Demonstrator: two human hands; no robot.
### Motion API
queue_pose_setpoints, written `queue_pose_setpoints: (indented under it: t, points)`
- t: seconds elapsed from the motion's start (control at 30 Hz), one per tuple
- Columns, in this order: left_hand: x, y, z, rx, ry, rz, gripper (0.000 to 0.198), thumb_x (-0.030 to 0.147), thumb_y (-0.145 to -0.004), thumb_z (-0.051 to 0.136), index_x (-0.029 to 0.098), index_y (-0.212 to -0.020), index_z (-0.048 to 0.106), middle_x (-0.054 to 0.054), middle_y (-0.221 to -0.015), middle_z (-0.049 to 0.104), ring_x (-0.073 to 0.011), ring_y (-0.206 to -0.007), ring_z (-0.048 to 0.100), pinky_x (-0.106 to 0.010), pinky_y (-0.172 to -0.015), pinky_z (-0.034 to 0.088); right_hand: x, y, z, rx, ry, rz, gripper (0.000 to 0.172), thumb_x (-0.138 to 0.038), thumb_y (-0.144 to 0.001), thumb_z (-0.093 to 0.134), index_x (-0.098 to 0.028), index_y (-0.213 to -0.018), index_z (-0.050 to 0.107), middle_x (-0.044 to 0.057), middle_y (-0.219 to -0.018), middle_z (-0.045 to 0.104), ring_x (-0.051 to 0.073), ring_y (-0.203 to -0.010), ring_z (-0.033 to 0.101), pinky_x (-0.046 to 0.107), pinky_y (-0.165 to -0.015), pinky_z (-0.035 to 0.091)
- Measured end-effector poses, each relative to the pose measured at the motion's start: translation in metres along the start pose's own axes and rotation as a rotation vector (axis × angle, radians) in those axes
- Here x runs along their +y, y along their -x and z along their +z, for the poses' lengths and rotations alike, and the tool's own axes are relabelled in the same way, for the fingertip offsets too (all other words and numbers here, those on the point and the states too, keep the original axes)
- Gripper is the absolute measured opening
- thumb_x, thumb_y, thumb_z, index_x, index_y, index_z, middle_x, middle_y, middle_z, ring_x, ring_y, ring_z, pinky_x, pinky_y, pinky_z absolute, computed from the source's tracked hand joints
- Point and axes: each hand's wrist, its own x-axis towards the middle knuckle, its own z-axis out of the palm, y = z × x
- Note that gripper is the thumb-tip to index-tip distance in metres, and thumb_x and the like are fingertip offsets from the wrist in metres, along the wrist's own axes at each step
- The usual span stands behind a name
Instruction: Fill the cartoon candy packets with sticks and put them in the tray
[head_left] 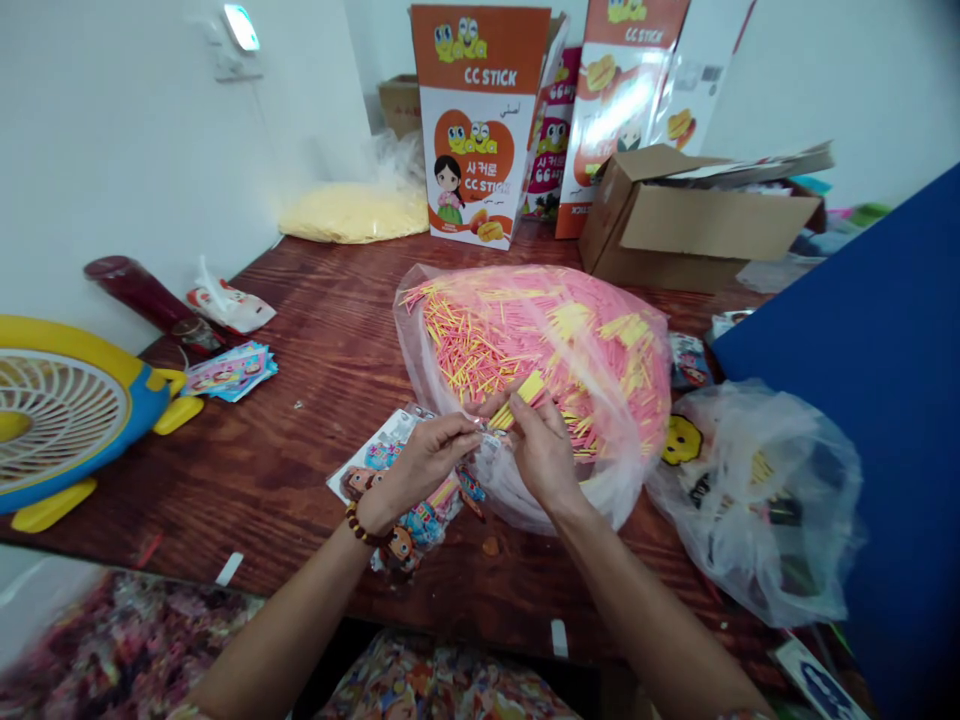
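Observation:
A big clear plastic bag (600, 300) full of thin pink and yellow sticks lies in the middle of the wooden table (322, 330). My right hand (541, 450) pinches a small bundle of yellow sticks (521, 398) at the bag's near edge. My left hand (420, 465), with a bead bracelet on its wrist, is closed on a small printed packet (480, 440) right beside the sticks. Under my left hand lies a pile of colourful cartoon packets (390, 470).
A yellow and blue fan (67, 415) stands at the left, with a dark red bottle (146, 295) and more packets (229, 372) behind it. CC Stick cartons (476, 120), an open cardboard box (675, 215), a second plastic bag (757, 500) and a blue board (885, 400) fill the back and right.

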Motion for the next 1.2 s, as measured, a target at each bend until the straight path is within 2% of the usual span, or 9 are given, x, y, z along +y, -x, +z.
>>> queue_pose_setpoints:
  t: [0.2, 0.4, 0.57, 0.7, 0.8, 0.93, 1.03, 1.13, 1.2]
  points:
    - [-0.002, -0.004, 0.001, 0.045, 0.031, 0.021, 0.018, 0.03, -0.09, 0.059, 0.016, -0.083, 0.067, -0.002, -0.078, 0.065, -0.0136, -0.073, 0.056, -0.024, -0.069, 0.044, -0.006, 0.002, -0.011, -0.224, 0.102, 0.024, 0.026, -0.041, -0.092, 0.056, -0.022, -0.105, 0.068, 0.007, -0.118, 0.072, 0.022, -0.119, 0.061, 0.041, -0.108, 0.045]
    - [-0.002, -0.014, 0.004, 0.09, 0.06, 0.053, 0.014, 0.027, -0.089, 0.062, 0.015, -0.088, 0.068, -0.003, -0.083, 0.068, -0.0143, -0.078, 0.058, -0.025, -0.074, 0.046, -0.016, -0.008, -0.017, -0.184, 0.141, -0.024, 0.042, -0.054, -0.097, 0.044, -0.024, -0.121, 0.063, 0.008, -0.118, 0.072, 0.022, -0.115, 0.064, 0.042, -0.103, 0.048]
    - [0.001, -0.024, 0.005, 0.123, 0.149, 0.078, 0.016, 0.029, -0.089, 0.063, 0.015, -0.086, 0.069, -0.004, -0.089, 0.069, -0.0155, -0.083, 0.061, -0.026, -0.079, 0.048, -0.032, -0.013, -0.021, -0.374, 0.346, -0.055, 0.036, -0.048, -0.096, 0.05, -0.023, -0.116, 0.068, 0.006, -0.123, 0.07, 0.022, -0.12, 0.06, 0.042, -0.111, 0.041]
    - [0.003, -0.027, 0.004, 0.22, 0.221, 0.058, 0.016, 0.031, -0.084, 0.069, 0.015, -0.086, 0.07, -0.003, -0.082, 0.068, -0.0144, -0.077, 0.06, -0.026, -0.074, 0.05, -0.037, -0.011, -0.037, -0.263, 0.505, -0.182, 0.034, -0.043, -0.1, 0.044, -0.024, -0.122, 0.063, 0.007, -0.116, 0.07, 0.021, -0.113, 0.062, 0.039, -0.101, 0.046]
    - [0.003, -0.025, 0.005, 0.244, 0.244, 0.057, 0.019, 0.034, -0.082, 0.071, 0.015, -0.084, 0.071, -0.003, -0.082, 0.068, -0.0145, -0.076, 0.06, -0.027, -0.073, 0.051, -0.032, -0.009, -0.046, -0.254, 0.783, -0.311, 0.025, -0.036, -0.1, 0.045, -0.022, -0.109, 0.063, 0.007, -0.105, 0.069, 0.022, -0.101, 0.063, 0.036, -0.089, 0.048]
    - [0.003, -0.023, 0.005, 0.248, 0.224, 0.074, 0.018, 0.033, -0.085, 0.068, 0.016, -0.087, 0.074, -0.004, -0.085, 0.07, -0.0153, -0.079, 0.062, -0.027, -0.075, 0.051, -0.03, -0.009, -0.044, -0.253, 1.02, -0.464, 0.027, -0.029, -0.101, 0.038, -0.02, -0.088, 0.059, 0.008, -0.085, 0.063, 0.021, -0.081, 0.058, 0.033, -0.073, 0.044]
    - [0.005, -0.021, 0.0, 0.305, 0.174, 0.145, 0.016, 0.029, -0.087, 0.065, 0.018, -0.091, 0.076, -0.005, -0.09, 0.072, -0.0163, -0.085, 0.064, -0.028, -0.08, 0.051, -0.037, -0.012, -0.036, -0.29, 1.18, -0.567, 0.027, -0.029, -0.101, 0.038, -0.02, -0.086, 0.059, 0.009, -0.082, 0.062, 0.023, -0.079, 0.056, 0.034, -0.072, 0.04]
    - [0.011, -0.017, -0.008, 0.329, 0.111, 0.226, 0.014, 0.026, -0.088, 0.065, 0.018, -0.09, 0.076, -0.005, -0.09, 0.071, -0.0158, -0.086, 0.063, -0.027, -0.08, 0.049, -0.043, -0.015, -0.03, -0.354, 1.197, -0.575, 0.026, -0.029, -0.1, 0.04, -0.021, -0.084, 0.058, 0.009, -0.081, 0.063, 0.022, -0.079, 0.055, 0.033, -0.072, 0.038]
    - [0.016, -0.011, -0.016, 0.319, 0.081, 0.194, 0.014, 0.026, -0.088, 0.065, 0.018, -0.087, 0.076, -0.004, -0.087, 0.069, -0.0147, -0.082, 0.062, -0.026, -0.077, 0.048, -0.042, -0.016, -0.028, -0.349, 1.123, -0.531, 0.026, -0.029, -0.1, 0.039, -0.021, -0.081, 0.055, 0.007, -0.079, 0.062, 0.02, -0.074, 0.054, 0.031, -0.069, 0.037]
